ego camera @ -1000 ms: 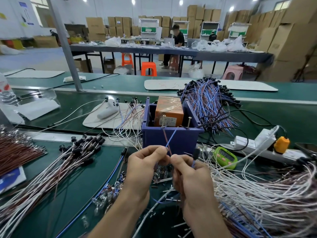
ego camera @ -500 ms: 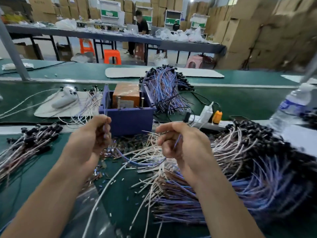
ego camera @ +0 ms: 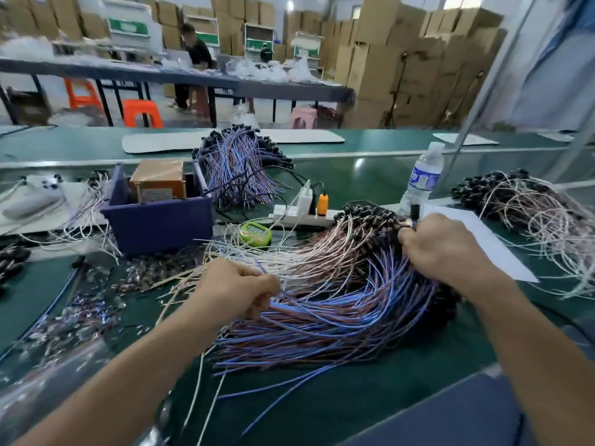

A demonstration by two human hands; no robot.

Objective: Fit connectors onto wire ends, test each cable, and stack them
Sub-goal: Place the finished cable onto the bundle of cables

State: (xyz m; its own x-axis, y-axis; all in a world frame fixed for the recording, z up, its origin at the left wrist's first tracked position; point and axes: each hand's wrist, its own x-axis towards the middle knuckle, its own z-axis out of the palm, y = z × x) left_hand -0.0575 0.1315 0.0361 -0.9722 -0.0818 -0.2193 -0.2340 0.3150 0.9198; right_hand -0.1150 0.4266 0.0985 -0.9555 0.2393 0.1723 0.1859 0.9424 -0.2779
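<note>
Wires (ego camera: 338, 304) lie in a big blue and brown pile on the green bench (ego camera: 322, 410) before you. Your left hand (ego camera: 238, 291) is curled tight round a few ends at its left edge. Your right hand (ego camera: 441, 249) pinches one wire just under its black plug (ego camera: 415, 214) at the far side.

Blue and brown wire bundle (ego camera: 338, 310), black connector ends (ego camera: 367, 214). Pale white-pink wire fan (ego camera: 306, 255). Dark blue plastic bin (ego camera: 157, 226). Orange-brown taped box (ego camera: 157, 181). Lime green timer (ego camera: 256, 234). White power strip (ego camera: 301, 217), orange plug (ego camera: 322, 204). Dark green bench mat (ego camera: 370, 178). Clear water bottle (ego camera: 421, 180), blue label.
</note>
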